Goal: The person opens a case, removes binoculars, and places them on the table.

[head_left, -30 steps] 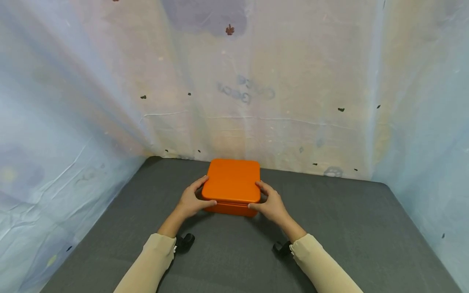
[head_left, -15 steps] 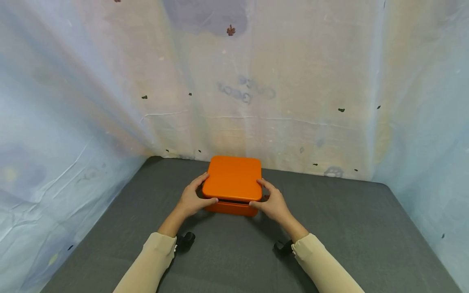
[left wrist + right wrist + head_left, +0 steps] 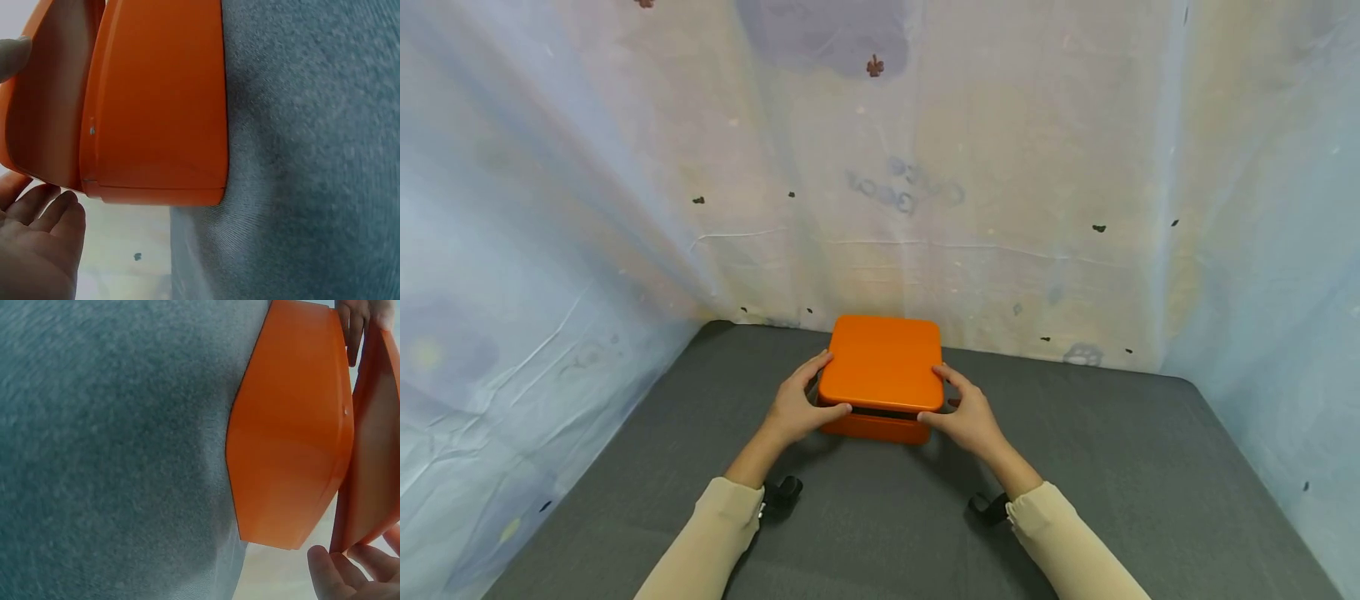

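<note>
At the left, the left hand (image 3: 796,407) grasps the near left corner of an orange lid (image 3: 883,362), thumb on its front edge and fingers along its side. Between the hands, in the middle of the grey tabletop (image 3: 1150,467) and close to the patterned curtain (image 3: 1000,125), sits the matching orange box base (image 3: 876,430), resting on the cloth. A second ago only a thin seam showed between the two parts; now a dark gap runs along the front, and both wrist views look up at the lid's inside. The lid is tilted, front edge raised; whether its back edge still touches the base, I cannot tell. At the right, the right hand (image 3: 970,417) grasps the other near corner the same way. I judge the box to be partway through opening, the lid loosened but not yet clear.
</note>
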